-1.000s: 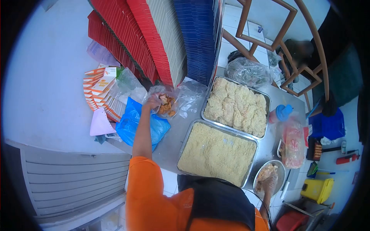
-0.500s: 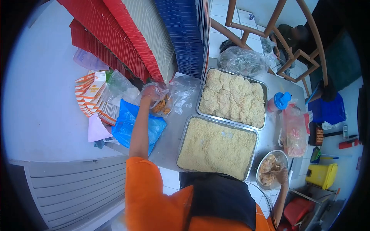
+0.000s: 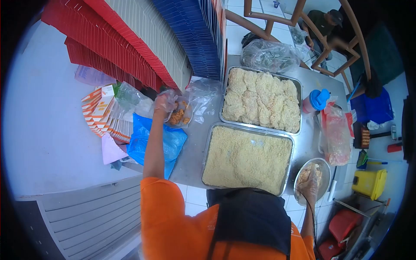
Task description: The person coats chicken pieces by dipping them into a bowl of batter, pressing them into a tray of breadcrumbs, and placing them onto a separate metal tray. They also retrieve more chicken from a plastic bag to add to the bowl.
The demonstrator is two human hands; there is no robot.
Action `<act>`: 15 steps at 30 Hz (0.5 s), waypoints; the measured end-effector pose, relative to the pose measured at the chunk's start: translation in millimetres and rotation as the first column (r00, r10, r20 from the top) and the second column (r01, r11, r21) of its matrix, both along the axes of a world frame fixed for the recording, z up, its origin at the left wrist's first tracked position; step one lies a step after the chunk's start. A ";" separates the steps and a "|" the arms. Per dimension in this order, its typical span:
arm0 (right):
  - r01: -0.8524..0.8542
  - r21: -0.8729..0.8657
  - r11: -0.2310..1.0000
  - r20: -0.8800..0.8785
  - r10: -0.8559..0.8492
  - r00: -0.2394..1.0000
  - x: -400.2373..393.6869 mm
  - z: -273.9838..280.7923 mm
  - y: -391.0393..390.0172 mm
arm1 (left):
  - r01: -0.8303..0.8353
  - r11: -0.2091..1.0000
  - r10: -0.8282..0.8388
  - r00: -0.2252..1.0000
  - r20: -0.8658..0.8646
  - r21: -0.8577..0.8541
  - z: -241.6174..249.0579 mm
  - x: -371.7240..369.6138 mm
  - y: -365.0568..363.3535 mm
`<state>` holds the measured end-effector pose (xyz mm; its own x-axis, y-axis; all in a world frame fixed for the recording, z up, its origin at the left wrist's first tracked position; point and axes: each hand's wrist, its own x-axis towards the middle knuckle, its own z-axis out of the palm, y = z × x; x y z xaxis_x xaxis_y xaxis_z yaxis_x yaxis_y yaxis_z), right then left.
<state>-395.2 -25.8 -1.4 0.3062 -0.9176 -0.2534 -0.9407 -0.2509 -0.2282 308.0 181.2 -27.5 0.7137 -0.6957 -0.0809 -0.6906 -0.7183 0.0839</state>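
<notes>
My left hand [image 3: 161, 104] is at the far left of the metal table, its fingers closed in thin clear plastic [image 3: 171, 98]. Right beside it sits a clear container [image 3: 187, 122] with brown fried pieces [image 3: 177, 117]. My right hand [image 3: 308, 190], which looks covered in a clear glove, reaches down into a round metal bowl [image 3: 324, 184] of raw meat pieces [image 3: 304, 174]. Its fingertips are lost among the meat. Between my arms, one metal tray holds pale crumbs [image 3: 247, 160]; behind it another holds crumb-coated pieces [image 3: 260, 102].
Tall stacks of red [image 3: 117, 39] and blue folded cartons [image 3: 190, 34] rise behind my left hand. A blue plastic bag [image 3: 158, 141] lies under my left forearm. A pink bottle with a blue lid [image 3: 317, 100] and bagged meat [image 3: 337, 136] stand right. A person [image 3: 323, 28] sits beyond the railing.
My right hand has moved from the bowl's right side deeper into the meat. My left hand stays by the container of fried pieces. The view has shifted slightly.
</notes>
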 end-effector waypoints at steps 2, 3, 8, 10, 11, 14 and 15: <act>-0.080 0.180 0.980 0.304 0.022 0.953 -24.5 -19.2 -15.1 | 0.208 0.974 -0.221 0.960 0.173 0.089 -4.6 10.1 10.3; -0.079 0.186 0.979 0.305 0.019 0.952 -26.9 -16.6 -18.9 | 0.209 0.973 -0.222 0.959 0.173 0.095 -18.2 24.0 25.7; 0.001 0.222 0.975 0.286 -0.066 0.956 -20.5 0.2 -28.4 | -0.041 0.981 0.024 0.996 -0.091 -0.190 -31.8 28.9 74.0; -0.032 0.072 0.997 0.131 0.022 0.991 -17.8 -3.0 -23.5 | -0.071 0.965 0.038 0.990 -0.135 -0.252 -46.7 30.6 81.6; -0.055 0.053 0.997 0.118 0.049 0.992 -15.2 -6.3 -20.9 | -0.107 0.941 0.051 0.982 -0.180 -0.320 -55.5 32.7 84.9; -0.084 0.019 0.996 0.081 0.082 0.993 -13.2 -11.9 -18.0 | -0.123 0.954 0.079 0.983 -0.167 -0.274 -43.0 18.3 74.5; -0.089 0.002 0.996 0.060 0.088 0.994 -12.7 -13.7 -17.6 | -0.125 0.954 0.081 0.982 -0.168 -0.272 -47.1 18.5 73.6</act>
<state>-407.8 -43.4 -15.0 0.4009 -0.8849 -0.2369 -0.8996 -0.3314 -0.2846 326.6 254.8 -74.7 0.7773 -0.6291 -0.0077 -0.5768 -0.7175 0.3906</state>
